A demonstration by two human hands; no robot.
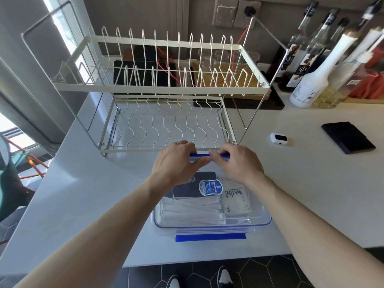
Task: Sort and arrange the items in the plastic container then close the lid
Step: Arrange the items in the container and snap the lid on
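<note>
A clear plastic container [259,222] with a clear lid and blue latches sits on the white counter near its front edge. Inside lie white folded masks [193,210], a dark packet with a blue-and-white label [209,187] and a white "MiNi" packet [236,199]. My left hand [176,161] and my right hand [239,163] both grip the blue far latch [200,155], fingers curled over it and thumbs under. The blue near latch [209,238] sticks out flat toward me.
A white two-tier wire dish rack [162,88] stands directly behind the container, almost touching my fingers. To the right lie a small white case [279,138] and a black wallet-like object [348,137]. Several bottles [311,80] stand at the back right.
</note>
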